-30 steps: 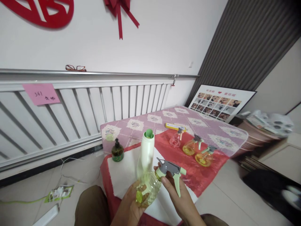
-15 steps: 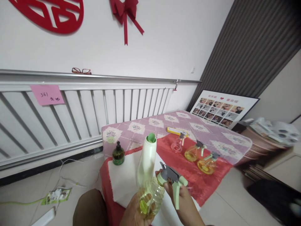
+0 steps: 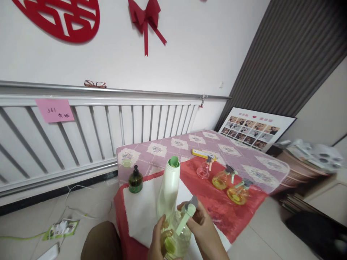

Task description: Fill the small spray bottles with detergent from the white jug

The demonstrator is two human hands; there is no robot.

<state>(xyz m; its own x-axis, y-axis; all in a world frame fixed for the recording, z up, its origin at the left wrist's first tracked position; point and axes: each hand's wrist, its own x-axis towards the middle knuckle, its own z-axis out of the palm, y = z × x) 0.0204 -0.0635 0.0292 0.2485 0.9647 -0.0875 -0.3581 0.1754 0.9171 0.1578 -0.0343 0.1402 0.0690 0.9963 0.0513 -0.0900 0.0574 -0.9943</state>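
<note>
L hand (image 3: 158, 239) clasps spray bottle (image 3: 177, 236), R hand (image 3: 202, 226) pinches trigger head (image 3: 189, 210) just above: if tilted w/ head loose, liquid (image 3: 179, 246) may spill.

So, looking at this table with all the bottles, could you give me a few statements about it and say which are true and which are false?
1. The left hand holds a clear spray bottle of yellowish liquid. True.
2. Three small spray bottles stand on the red cloth. True.
3. The right hand lies flat on the red cloth. False: it grips the spray head of the held bottle.
4. The tall white bottle has a red cap. False: its cap is green.
5. The glasses lie on the red cloth. False: they rest on the metal rail above the radiator.
</note>
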